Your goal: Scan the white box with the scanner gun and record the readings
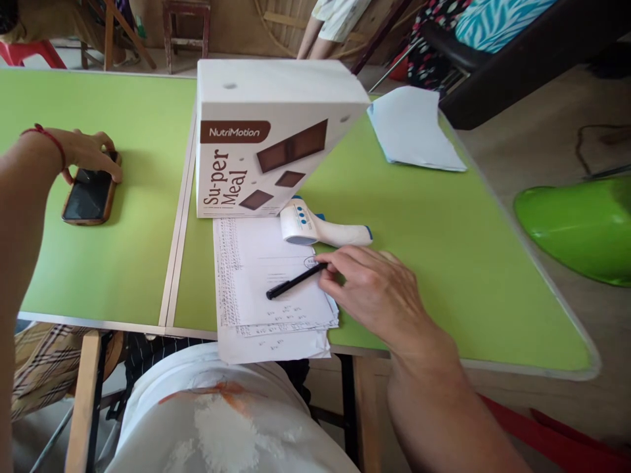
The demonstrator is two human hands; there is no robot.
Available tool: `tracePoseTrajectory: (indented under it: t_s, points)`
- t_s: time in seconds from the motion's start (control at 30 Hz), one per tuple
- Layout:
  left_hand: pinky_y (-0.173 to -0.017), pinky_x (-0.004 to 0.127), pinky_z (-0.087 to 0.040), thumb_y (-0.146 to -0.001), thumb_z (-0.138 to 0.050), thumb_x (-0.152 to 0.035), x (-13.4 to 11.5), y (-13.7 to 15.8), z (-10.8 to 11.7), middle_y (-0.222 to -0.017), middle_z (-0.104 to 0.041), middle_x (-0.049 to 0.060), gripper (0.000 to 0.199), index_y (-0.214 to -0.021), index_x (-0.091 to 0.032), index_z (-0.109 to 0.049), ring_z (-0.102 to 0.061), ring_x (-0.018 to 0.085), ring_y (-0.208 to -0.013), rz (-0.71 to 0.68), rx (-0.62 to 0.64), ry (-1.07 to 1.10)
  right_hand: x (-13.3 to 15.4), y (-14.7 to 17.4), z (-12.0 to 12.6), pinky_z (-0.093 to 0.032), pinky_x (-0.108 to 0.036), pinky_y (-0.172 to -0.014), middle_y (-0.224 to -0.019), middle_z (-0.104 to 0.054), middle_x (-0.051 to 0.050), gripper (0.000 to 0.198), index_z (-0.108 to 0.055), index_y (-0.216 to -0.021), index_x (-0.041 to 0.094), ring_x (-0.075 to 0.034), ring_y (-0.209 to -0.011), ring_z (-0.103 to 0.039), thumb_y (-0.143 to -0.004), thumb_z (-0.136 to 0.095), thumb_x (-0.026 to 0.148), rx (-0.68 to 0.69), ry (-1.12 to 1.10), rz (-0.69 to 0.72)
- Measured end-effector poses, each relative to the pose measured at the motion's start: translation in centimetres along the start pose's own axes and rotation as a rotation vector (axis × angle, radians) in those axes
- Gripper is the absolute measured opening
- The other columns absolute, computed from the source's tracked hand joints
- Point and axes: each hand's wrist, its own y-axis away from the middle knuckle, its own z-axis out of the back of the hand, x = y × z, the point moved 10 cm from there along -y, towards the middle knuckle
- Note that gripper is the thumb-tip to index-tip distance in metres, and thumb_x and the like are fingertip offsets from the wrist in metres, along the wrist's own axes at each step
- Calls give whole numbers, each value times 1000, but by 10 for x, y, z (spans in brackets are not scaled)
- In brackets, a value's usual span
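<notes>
At the left, my left hand (91,154) reaches down over a smartphone (87,196) in a brown case. Its fingers are closed on the upper part of the phone, which lies on the green table (419,203). My right hand (372,289) pinches one end of a black pen (293,281) between thumb and fingers. The pen lies slantwise over a stack of written papers (276,243). Just beyond the right hand rests a white and blue infrared thermometer (315,226), against the foot of a white NutriMotion box (236,161).
Folded white paper (414,128) lies at the table's far right. A green plastic seat (576,230) is beyond the right edge, and a dark chair (522,66) stands behind. A wooden stool (186,29) and a person's legs (328,29) are across the table.
</notes>
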Motion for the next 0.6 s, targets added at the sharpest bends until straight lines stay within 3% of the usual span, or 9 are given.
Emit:
tracePoseTrajectory:
  t_s: [0.1, 0.23, 0.4, 0.6]
  points:
    - [-86, 62, -52, -9, -75, -88, 27, 5, -8, -163, -24, 5, 160, -151, -25, -38, -38, 46, -130, 254, 94, 35, -1, 1, 0, -46, -36, -69, -79, -73, -7, 24, -73, -86, 20, -24, -75, -67, -82, -51, 11, -14, -14, 0]
    - [-80, 58, -54, -7, -74, -88, 21, 11, -5, -159, -27, 10, 161, -149, -22, -40, -38, 47, -128, 261, 82, 38, -1, 1, 1, -46, -37, -70, -78, -73, -7, 24, -73, -85, 21, -24, -74, -67, -81, -51, 11, -31, 2, 2]
    - [-86, 58, -53, -13, -71, -92, 17, 14, -10, -162, -19, 5, 157, -150, -25, -35, -36, 45, -132, 259, 98, 27, -2, 1, -1, -46, -38, -71, -78, -72, -7, 25, -73, -86, 21, -25, -76, -67, -82, -51, 11, -4, -23, -16]
    - [-77, 53, -56, -16, -65, -96, 18, 14, -7, -157, -30, 2, 150, -147, -27, -40, -42, 41, -127, 244, 68, -10, -1, 1, 0, -46, -39, -72, -78, -73, -8, 25, -74, -87, 20, -25, -76, -68, -81, -51, 10, -13, -27, 1]
